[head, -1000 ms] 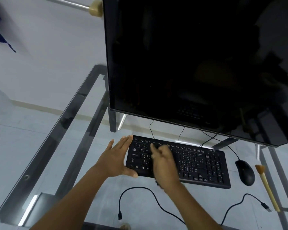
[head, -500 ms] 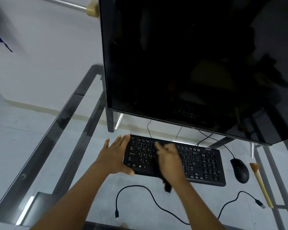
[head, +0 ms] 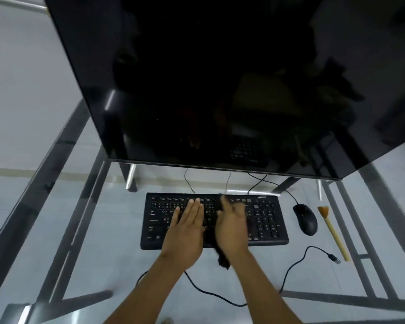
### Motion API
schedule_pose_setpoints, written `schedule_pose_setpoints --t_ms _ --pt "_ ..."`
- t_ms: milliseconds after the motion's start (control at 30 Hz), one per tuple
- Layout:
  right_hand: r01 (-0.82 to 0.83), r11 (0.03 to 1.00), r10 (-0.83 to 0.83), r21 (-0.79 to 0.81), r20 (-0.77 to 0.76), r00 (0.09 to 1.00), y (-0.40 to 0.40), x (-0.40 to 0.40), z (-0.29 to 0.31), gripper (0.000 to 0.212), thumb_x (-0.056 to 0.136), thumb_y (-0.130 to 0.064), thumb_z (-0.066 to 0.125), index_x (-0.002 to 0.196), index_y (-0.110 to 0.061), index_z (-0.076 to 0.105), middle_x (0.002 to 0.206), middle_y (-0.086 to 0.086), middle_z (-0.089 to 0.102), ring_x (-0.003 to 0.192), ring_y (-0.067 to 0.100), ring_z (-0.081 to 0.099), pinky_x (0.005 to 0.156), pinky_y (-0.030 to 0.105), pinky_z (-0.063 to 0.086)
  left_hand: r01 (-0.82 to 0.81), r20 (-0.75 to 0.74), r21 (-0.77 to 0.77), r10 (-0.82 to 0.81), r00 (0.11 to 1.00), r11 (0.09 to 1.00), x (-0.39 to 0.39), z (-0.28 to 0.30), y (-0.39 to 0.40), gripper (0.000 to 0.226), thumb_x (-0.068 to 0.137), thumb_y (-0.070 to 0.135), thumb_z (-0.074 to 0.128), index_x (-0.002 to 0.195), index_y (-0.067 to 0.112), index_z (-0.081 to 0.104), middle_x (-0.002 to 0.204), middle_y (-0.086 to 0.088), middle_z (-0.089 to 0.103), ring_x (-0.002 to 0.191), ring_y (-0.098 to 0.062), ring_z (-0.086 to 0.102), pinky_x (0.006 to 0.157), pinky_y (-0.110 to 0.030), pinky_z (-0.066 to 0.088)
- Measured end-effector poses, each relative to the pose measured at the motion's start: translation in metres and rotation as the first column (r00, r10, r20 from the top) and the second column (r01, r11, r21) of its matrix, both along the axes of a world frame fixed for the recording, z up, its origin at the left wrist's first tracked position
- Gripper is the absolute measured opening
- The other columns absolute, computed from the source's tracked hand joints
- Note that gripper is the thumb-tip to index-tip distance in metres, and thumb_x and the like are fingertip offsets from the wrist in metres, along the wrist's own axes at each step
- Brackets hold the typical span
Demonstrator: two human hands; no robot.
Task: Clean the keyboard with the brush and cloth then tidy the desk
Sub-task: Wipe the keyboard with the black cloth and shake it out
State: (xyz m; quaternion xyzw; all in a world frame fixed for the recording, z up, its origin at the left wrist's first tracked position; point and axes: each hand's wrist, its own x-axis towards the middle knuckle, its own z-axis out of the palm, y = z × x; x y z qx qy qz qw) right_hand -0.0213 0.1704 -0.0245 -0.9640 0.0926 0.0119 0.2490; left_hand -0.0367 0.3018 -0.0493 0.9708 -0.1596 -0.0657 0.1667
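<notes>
A black keyboard [head: 264, 220] lies on the glass desk [head: 84, 242] under the monitor. My left hand [head: 185, 232] rests flat on the keys left of centre, fingers straight and together. My right hand [head: 232, 228] presses a dark cloth [head: 223, 259] on the middle of the keyboard; a corner of the cloth hangs over the front edge beneath my wrist. How the right fingers lie on the cloth is blurred. A brush [head: 333, 232] with a pale wooden handle and tan bristles lies on the desk right of the mouse.
A large dark monitor [head: 208, 78] looms over the back of the desk. A black mouse [head: 305, 218] sits right of the keyboard. A loose black USB cable [head: 297, 260] snakes across the front of the desk. Metal frame bars show through the glass.
My left hand moved from the keyboard's left end onto the keys. My right hand carried the cloth rightward to the keyboard's middle. The camera shifted, centring the keyboard.
</notes>
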Motion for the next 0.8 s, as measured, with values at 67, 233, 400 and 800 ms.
schedule_pose_setpoints --t_ms 67,233,400,800 --pt "-0.127 0.992 0.127 0.022 -0.033 0.991 0.006 -0.012 0.004 0.023 0.094 -0.042 0.051 0.104 -0.023 0.059 0.096 0.002 0.06 0.086 0.018 0.059 0.075 0.027 0.042 0.018 0.003 0.006 -0.018 1.0 1.0 -0.004 -0.009 -0.006 0.074 0.085 0.024 0.056 0.148 0.004 0.024 0.157 -0.011 0.02 0.146 -0.024 0.012 0.115 -0.047 0.004" --pt "0.207 0.976 -0.208 -0.073 -0.007 0.978 -0.067 0.009 -0.007 0.044 0.096 -0.014 0.048 0.139 -0.022 0.047 0.116 0.011 0.048 0.089 0.02 0.051 0.081 0.027 0.049 -0.01 0.15 0.011 0.008 0.989 1.0 -0.005 -0.018 -0.005 0.057 0.098 0.037 0.024 0.144 0.004 0.033 0.153 -0.009 0.031 0.144 -0.022 0.024 0.113 -0.047 0.014" --pt "0.075 0.997 -0.073 -0.029 0.048 0.996 -0.044 -0.003 -0.009 0.027 0.098 -0.027 0.046 0.122 -0.019 0.054 0.104 0.002 0.051 0.088 0.019 0.054 0.081 0.032 0.048 -0.057 0.17 -0.004 0.057 0.984 0.998 0.009 -0.012 -0.042 0.057 0.099 0.036 0.023 0.145 0.004 0.03 0.155 -0.008 0.027 0.145 -0.02 0.016 0.113 -0.051 0.011" --pt "0.025 0.999 -0.028 0.031 0.078 0.997 -0.078 -0.014 -0.018 0.039 0.098 -0.019 0.038 0.134 -0.022 0.051 0.107 0.005 0.049 0.089 0.02 0.049 0.078 0.027 0.043 -0.026 0.157 0.07 0.015 0.987 0.997 0.014 -0.027 -0.051 0.056 0.098 0.036 0.024 0.146 0.006 0.03 0.154 -0.008 0.029 0.144 -0.022 0.02 0.112 -0.049 0.011"
